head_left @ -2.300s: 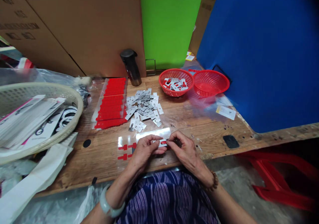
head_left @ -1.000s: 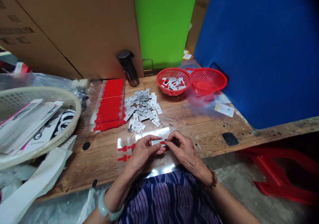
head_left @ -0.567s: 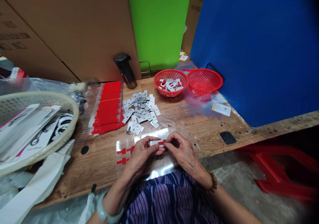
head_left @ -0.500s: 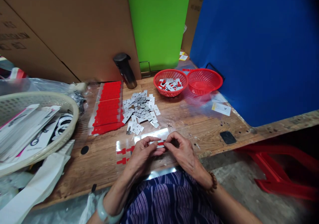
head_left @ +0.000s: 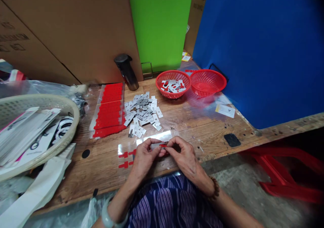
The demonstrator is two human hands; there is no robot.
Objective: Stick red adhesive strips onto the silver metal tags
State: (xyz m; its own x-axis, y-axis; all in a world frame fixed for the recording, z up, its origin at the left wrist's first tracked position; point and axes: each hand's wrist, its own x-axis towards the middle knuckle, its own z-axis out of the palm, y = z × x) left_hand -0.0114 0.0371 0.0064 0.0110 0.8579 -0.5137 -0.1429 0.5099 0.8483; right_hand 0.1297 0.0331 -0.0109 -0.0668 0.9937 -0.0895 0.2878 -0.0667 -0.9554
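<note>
Head view: a wooden table (head_left: 76, 175) spans the frame, with a pale basket (head_left: 76, 115) at its left edge. Two red baskets sit side by side at upper centre, the left one (head_left: 167, 95) holding red-marked plates, the right one (head_left: 209, 81) against a blue board (head_left: 253, 62). Left of centre lie stacked red sheets (head_left: 108, 110) and, just beside them, a pile of metal plates (head_left: 143, 109). At lower centre the left hand (head_left: 144, 157) pinches a small plate (head_left: 156, 146) above a clear sheet (head_left: 154, 138); the right hand (head_left: 186, 156) has thumb and forefinger closed on its red end. The step in hand seems to be lining up or pressing the red piece (head_left: 164, 146) there. That calls for a steady left grip and fine right fingertip control.
</note>
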